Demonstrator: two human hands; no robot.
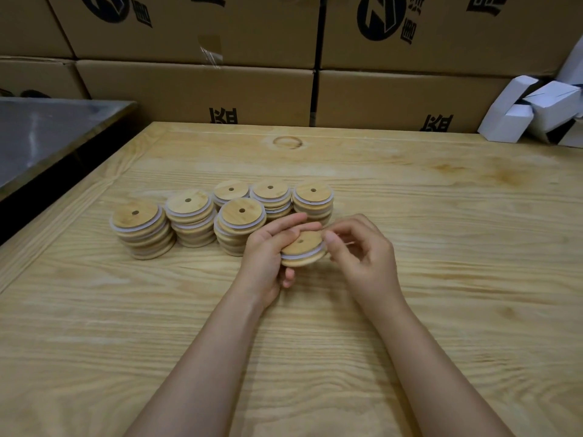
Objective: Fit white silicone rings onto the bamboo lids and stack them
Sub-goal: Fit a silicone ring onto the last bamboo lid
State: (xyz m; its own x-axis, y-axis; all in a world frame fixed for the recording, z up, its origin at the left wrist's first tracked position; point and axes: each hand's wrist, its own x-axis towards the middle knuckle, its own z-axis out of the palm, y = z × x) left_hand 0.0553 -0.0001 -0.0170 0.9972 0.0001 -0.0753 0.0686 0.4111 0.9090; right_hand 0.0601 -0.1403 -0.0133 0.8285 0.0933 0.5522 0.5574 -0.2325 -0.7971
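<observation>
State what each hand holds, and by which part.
Left hand grips the bamboo lid by its rim; right hand pinches the white silicone ring at the lid's right edge.

a pale wood table point(441, 216) bears a ring stain point(287, 142). printed cartons point(195, 89) stack behind it, white boxes point(542, 111) at right, a grey metal surface point(47, 134) at left.

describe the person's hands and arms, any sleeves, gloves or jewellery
Both are bare: the left hand and right hand wear no gloves, and no jewellery shows on the fingers in view. The forearms carry no sleeves, watch or bracelet up to the frame's edge.
</observation>
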